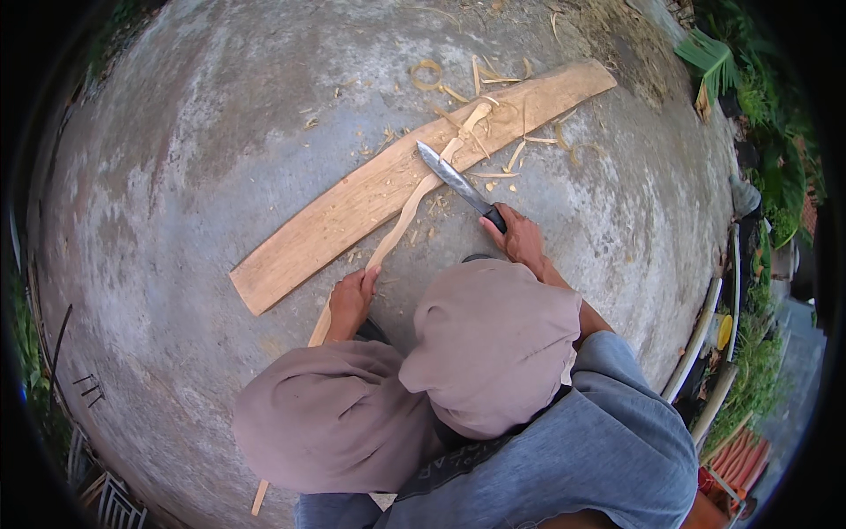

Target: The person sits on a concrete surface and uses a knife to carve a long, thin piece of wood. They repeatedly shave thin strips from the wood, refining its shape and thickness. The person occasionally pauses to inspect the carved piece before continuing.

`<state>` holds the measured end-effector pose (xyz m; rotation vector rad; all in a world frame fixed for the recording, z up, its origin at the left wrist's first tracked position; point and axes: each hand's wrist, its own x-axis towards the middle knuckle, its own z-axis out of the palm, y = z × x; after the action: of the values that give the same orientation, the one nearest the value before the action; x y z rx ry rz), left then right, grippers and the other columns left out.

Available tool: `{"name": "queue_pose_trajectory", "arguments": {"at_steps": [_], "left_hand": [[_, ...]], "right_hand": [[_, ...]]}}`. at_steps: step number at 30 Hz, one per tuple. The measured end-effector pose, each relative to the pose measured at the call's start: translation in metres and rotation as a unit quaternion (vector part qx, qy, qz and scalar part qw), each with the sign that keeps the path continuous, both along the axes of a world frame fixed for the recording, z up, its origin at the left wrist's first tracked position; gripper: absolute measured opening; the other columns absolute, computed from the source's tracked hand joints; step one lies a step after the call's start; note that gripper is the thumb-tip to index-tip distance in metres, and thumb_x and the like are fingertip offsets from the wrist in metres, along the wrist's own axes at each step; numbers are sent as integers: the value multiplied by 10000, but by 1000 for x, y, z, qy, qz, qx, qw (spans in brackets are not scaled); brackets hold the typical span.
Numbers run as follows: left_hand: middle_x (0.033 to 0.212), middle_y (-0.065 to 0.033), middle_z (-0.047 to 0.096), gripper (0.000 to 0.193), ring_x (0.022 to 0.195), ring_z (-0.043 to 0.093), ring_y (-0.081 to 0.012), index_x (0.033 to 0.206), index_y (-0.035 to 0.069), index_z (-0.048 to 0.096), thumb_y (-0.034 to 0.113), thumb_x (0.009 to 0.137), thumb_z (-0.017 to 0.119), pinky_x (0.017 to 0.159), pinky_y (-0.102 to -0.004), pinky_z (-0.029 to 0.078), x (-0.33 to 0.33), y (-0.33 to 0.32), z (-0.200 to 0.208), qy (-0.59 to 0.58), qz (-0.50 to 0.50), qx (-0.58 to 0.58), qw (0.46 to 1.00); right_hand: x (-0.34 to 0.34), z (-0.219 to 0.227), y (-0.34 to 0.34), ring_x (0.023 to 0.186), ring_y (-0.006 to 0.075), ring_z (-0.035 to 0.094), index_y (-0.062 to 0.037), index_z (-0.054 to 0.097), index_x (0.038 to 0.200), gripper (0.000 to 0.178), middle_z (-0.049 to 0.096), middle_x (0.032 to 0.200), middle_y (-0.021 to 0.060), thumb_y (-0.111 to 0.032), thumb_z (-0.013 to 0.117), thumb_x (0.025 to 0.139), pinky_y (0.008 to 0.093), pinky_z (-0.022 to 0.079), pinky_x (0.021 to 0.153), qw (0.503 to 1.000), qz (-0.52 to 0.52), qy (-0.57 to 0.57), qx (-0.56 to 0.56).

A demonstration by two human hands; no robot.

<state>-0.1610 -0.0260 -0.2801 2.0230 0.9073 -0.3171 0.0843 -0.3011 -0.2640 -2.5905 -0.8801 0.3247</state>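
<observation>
My right hand is closed round the black handle of a knife, whose blade points away to the left. That blade crosses the pale carved wooden strip, and whether it touches the wood I cannot tell. My left hand grips the strip near my left knee. From there the strip runs forward to the far right with a wavy outline, its shaped far end on a wide wooden plank. Its near part passes under my left leg, and a narrow end shows beyond the knee.
Curled shavings and chips lie on and around the plank, on a grey concrete floor. My bent knees in mauve trousers hide part of the foreground. Plants and pale pipes line the right edge.
</observation>
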Motion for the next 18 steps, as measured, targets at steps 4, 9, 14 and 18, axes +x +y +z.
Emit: {"name": "queue_pose_trajectory", "arguments": {"at_steps": [4,9,14,18], "left_hand": [[599,-108,591,573,574,579,-257,736,44,667,535,1025,598,601,-392,466,-6,-1,-14,-34,22,-22,999],[668,-128,654,532,681,648,-332,779,70,695,527,1030,590,685,-442,494,-5,2,-6,-12,15,0,1000],[674,-128,658,534,695,656,-336,784,70,695,531,1030,584,695,-447,496,2,-2,-5,-12,11,-14,1000],[587,-105,590,560,572,592,-251,737,44,663,516,1029,593,603,-389,468,-3,-2,-8,-48,18,19,998]], "right_hand": [[-2,0,-2,808,432,716,-92,647,1156,408,736,965,179,-465,680,993,495,583,666,998,53,-20,4],[2,-8,3,816,433,715,-89,654,1164,419,741,978,181,-467,689,986,501,579,679,999,15,-4,32],[12,-8,-2,825,428,717,-70,647,1131,425,742,982,175,-467,689,985,503,574,685,999,-40,-4,33],[9,-9,-4,833,440,713,-64,649,1100,417,738,974,190,-466,679,994,507,565,684,998,18,-32,53]]}}
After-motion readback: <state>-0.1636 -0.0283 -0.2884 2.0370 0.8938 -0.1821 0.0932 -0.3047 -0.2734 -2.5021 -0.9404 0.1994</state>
